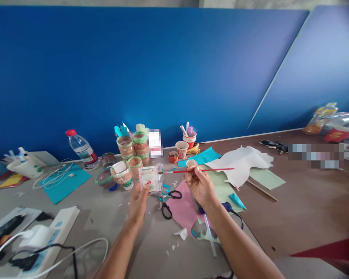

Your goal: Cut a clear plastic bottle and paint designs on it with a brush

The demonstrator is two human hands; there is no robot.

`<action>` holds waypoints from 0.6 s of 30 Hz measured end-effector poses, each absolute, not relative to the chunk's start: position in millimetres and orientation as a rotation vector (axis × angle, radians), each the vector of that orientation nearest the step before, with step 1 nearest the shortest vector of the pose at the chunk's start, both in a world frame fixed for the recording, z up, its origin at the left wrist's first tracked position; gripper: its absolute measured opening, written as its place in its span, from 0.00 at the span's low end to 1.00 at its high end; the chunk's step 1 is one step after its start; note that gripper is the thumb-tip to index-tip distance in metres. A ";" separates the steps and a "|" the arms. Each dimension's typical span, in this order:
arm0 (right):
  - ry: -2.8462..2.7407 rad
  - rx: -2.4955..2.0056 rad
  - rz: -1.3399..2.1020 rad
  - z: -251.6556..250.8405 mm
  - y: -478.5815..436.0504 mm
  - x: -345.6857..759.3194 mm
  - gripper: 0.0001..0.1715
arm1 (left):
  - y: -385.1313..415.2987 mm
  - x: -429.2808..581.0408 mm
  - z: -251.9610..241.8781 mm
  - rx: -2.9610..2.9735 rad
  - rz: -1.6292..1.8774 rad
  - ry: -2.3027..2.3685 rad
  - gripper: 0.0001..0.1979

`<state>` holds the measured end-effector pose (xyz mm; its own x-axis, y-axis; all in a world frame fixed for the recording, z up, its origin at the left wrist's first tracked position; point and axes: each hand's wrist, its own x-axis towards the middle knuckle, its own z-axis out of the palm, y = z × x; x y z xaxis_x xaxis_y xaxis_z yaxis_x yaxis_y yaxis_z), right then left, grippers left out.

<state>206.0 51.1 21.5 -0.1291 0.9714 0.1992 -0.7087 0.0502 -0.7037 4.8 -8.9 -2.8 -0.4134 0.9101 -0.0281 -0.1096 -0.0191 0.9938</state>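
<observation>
My left hand grips a small clear plastic pack with a printed label, held upright above the table. In my right hand is a thin red paintbrush, lying nearly level. Its bristle end points left and comes close to the pack's right edge; whether they touch I cannot tell. Below the hands, black-handled scissors lie partly on pink paper. Behind the pack stand several stacked jars with green rims and brown wrapping. A further jar tilts just left of it.
A water bottle and blue paper with a white cable are at left. A power strip occupies the near left. Paper cups stand at the back. White paper lies right; a clear stick lies beneath my right forearm.
</observation>
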 end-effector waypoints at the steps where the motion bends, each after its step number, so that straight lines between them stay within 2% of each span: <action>1: -0.803 -0.430 1.518 21.0 51.4 205.8 0.12 | -8.9 4.5 -2.7 0.909 1.554 1.440 0.23; 18: -0.832 -0.519 1.465 20.8 54.2 204.8 0.15 | -8.0 4.0 -3.2 1.006 1.536 1.524 0.23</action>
